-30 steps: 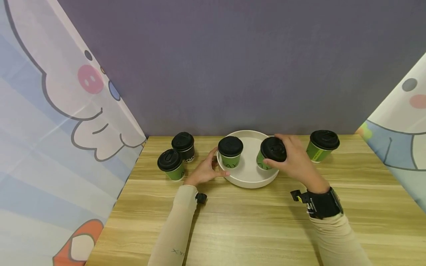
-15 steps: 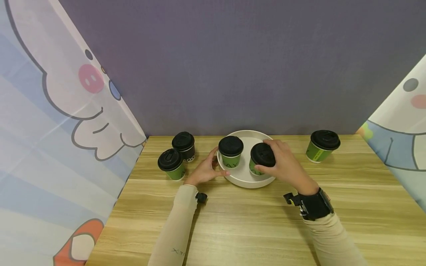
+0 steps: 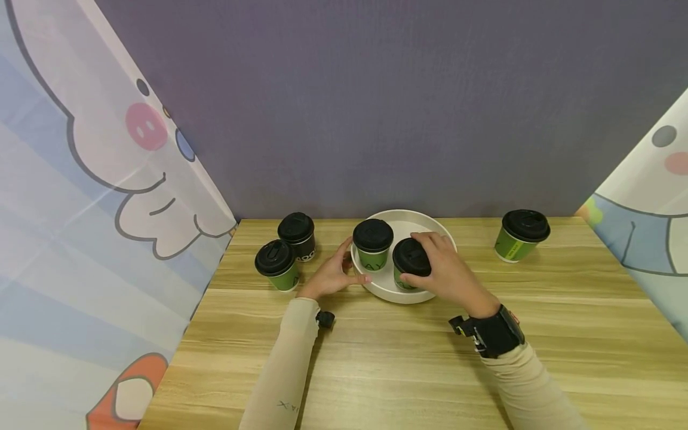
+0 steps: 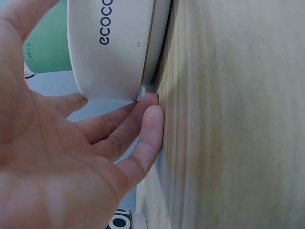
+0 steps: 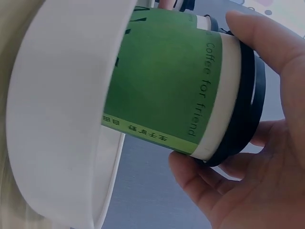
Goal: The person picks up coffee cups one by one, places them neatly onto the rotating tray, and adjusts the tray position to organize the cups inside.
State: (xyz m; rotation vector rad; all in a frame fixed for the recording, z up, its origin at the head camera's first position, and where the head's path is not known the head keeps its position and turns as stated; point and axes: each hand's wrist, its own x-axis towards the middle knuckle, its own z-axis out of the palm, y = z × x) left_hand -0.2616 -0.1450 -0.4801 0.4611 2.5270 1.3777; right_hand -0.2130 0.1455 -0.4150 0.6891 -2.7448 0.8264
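Right hand (image 3: 450,273): fingers pinching held cup (image 5: 167,83) round black plastic lid; tapered paper body, green print, pale band under lid. Held cup inside round, smooth, low-walled white tray (image 3: 407,223); whether base touches tray floor, cannot tell. Second cup (image 3: 373,245), same shape, upright in tray, just beside. Left hand (image 3: 330,277): fingers spread, tips against tray's curved outer wall. Desk (image 3: 387,358): streaked pale wood grain. Left of tray, black cup (image 3: 298,237) beside green cup (image 3: 278,266); right, well apart, lone cup (image 3: 519,235).
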